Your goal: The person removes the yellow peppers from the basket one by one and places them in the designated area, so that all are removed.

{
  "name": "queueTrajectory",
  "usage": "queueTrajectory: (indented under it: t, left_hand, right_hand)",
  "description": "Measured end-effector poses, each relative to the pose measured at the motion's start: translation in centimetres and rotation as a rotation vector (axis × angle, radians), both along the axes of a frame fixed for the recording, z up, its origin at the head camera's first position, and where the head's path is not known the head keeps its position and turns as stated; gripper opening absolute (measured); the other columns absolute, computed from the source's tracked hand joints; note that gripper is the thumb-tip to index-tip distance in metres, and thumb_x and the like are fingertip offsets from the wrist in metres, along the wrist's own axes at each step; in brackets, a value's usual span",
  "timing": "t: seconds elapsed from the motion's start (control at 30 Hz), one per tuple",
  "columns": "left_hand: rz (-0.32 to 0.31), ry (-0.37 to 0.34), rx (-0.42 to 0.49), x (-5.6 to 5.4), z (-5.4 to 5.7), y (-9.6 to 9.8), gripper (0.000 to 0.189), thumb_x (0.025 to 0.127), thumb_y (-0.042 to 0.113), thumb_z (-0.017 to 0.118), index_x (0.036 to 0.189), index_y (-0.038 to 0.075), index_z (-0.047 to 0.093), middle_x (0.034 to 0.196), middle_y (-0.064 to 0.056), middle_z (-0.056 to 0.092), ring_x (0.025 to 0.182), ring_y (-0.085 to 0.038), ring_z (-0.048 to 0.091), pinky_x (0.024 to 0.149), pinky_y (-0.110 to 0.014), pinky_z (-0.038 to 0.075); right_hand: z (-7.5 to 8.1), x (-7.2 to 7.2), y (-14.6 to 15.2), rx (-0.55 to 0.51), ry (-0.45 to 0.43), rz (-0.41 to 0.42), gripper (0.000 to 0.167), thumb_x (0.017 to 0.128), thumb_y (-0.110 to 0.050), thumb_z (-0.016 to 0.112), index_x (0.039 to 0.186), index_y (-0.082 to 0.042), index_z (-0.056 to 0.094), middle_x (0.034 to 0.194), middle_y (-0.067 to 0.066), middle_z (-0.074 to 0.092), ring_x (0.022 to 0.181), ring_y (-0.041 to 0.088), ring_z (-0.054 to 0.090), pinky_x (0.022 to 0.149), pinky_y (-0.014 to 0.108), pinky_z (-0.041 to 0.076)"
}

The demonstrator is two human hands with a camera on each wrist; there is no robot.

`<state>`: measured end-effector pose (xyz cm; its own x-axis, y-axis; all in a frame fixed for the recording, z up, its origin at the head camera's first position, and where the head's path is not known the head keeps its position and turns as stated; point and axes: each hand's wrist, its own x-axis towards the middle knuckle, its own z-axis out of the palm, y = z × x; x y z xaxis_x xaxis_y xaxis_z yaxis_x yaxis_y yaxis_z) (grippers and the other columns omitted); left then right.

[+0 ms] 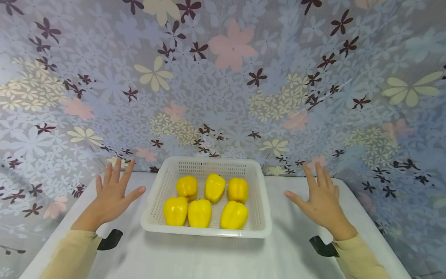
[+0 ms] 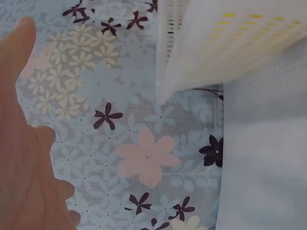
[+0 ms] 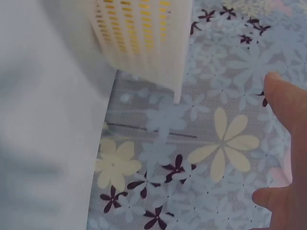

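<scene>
A white plastic basket (image 1: 205, 231) with slotted walls stands in the middle of the table. Several glossy yellow bell peppers (image 1: 199, 214) lie in it in two rough rows. To the left of the basket my left hand (image 1: 112, 195) is held with fingers spread and nothing in it. My right hand (image 1: 318, 201) is likewise spread and bare, apart from the basket on its right side. Each wrist view shows the near side of the basket (image 2: 192, 57) (image 3: 144, 48), with yellow showing through the slots, and part of the hand at the edge.
The table (image 1: 209, 257) has a pale, smooth cover. Right behind it hangs a floral cloth (image 1: 223, 97) that also drops along both sides. A black strap piece (image 1: 110, 240) sits at the left wrist, another black piece (image 1: 323, 246) at the right.
</scene>
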<state>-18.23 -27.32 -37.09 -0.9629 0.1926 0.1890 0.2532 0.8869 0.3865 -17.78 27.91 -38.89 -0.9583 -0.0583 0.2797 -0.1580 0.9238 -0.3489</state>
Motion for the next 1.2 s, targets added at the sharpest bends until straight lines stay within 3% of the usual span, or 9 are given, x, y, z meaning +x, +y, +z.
queueTrajectory:
  t: [0.3, 0.57, 1.0, 1.2]
  left_hand:
    - [-0.032, 0.018, 0.093, 0.5, -1.0, 0.5, 0.086, 0.102, 0.049, 0.048, 0.162, 0.014, -0.003, 0.164, -0.029, -0.01, 0.148, -0.052, -0.013, 0.107, -0.076, -0.018]
    - [-0.049, 0.014, 0.166, 1.1, -2.0, 1.9, 0.085, 0.103, 0.046, 0.047, 0.162, 0.011, -0.003, 0.164, -0.03, -0.007, 0.148, -0.054, -0.01, 0.108, -0.076, -0.014]
    - [-0.066, -0.037, 0.251, 2.2, -3.8, 3.6, 0.083, 0.102, 0.04, 0.05, 0.163, 0.012, 0.001, 0.164, -0.03, -0.001, 0.148, -0.054, -0.006, 0.11, -0.076, -0.011]
    - [-0.074, -0.051, 0.28, 2.4, -4.4, 4.4, 0.081, 0.102, 0.037, 0.051, 0.163, 0.013, 0.003, 0.164, -0.031, 0.002, 0.148, -0.055, -0.003, 0.111, -0.076, -0.007]
  right_hand:
    - [0.4, -0.2, -2.1, -0.09, 0.009, 0.048, 0.097, 0.094, -0.058, 0.061, 0.162, -0.009, 0.013, 0.164, 0.029, -0.002, 0.143, 0.063, 0.007, 0.099, 0.086, 0.012]
    - [0.9, -0.4, -3.9, -0.167, -0.051, 0.075, 0.094, 0.096, -0.057, 0.058, 0.161, -0.006, 0.014, 0.165, 0.026, -0.002, 0.143, 0.063, 0.007, 0.1, 0.084, 0.018]
    - [1.9, -1.1, -7.0, -0.238, -0.079, 0.139, 0.088, 0.098, -0.054, 0.056, 0.161, -0.007, 0.017, 0.164, 0.027, 0.009, 0.147, 0.054, 0.01, 0.105, 0.081, 0.019]
    - [2.3, -1.8, -8.4, -0.272, -0.071, 0.177, 0.083, 0.1, -0.05, 0.055, 0.158, -0.001, 0.022, 0.163, 0.027, 0.015, 0.148, 0.051, 0.014, 0.11, 0.077, 0.018]
